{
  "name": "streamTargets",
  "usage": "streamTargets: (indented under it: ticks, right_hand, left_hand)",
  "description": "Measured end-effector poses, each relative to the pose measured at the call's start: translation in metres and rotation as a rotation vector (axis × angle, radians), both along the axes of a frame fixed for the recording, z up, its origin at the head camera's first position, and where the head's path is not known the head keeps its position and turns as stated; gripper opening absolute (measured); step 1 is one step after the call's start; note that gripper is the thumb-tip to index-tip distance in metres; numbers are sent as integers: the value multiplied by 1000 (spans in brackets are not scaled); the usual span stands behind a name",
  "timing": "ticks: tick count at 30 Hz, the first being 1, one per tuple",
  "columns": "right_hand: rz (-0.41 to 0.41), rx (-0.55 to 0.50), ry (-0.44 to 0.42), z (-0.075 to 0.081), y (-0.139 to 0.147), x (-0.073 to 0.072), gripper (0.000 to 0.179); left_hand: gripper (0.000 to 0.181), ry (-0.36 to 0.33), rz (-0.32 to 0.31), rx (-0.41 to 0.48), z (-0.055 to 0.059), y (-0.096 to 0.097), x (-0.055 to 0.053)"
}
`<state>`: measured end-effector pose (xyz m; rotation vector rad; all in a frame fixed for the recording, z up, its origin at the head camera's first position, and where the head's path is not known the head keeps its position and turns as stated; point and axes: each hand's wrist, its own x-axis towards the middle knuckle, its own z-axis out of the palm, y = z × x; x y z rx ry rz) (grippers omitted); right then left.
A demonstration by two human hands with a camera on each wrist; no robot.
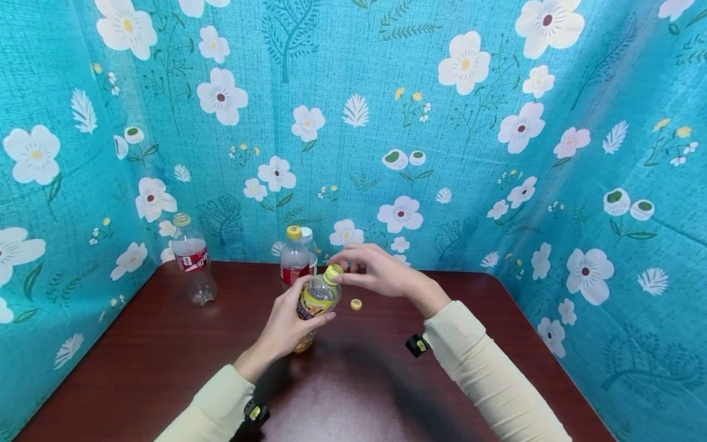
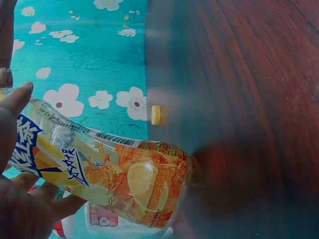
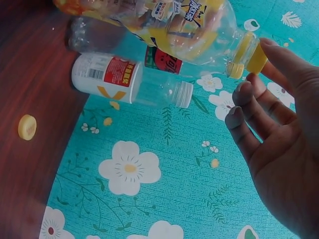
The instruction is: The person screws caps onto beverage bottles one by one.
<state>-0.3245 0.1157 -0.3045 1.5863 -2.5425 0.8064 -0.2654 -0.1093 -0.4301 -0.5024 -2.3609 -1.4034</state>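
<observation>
My left hand (image 1: 284, 325) grips a clear plastic iced-tea bottle (image 1: 317, 302) around its yellow label. The bottle leans to the right over the table; the left wrist view shows lemon slices and orange tones on its lower label (image 2: 144, 184). At its mouth is a yellow cap (image 3: 256, 59), pinched by the thumb and index finger of my right hand (image 1: 381, 270). In the right wrist view the other fingers (image 3: 249, 102) of that hand are loosely bent, away from the bottle. Whether the bottle's base touches the table cannot be told.
A loose yellow cap (image 1: 356, 304) lies on the dark red table (image 1: 221, 368) just right of the bottle. Behind stand a yellow-capped bottle with a red label (image 1: 294, 258) and a white-capped bottle (image 3: 104, 77). Another red-label bottle (image 1: 193, 261) stands back left. Flowered blue cloth (image 1: 353, 153) surrounds the table.
</observation>
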Motion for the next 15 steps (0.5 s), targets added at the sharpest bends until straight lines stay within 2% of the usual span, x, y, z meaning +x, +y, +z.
streamTargets:
  ticks: [8,15]
  right_hand:
    - [-1,23,-11,3,-1,1,31]
    - [-26,-10,29,-1,-6,1,28]
  left_hand:
    - [79,-33,-5,1,1,0,1]
    - [79,-36,-6,-1,1,1,2]
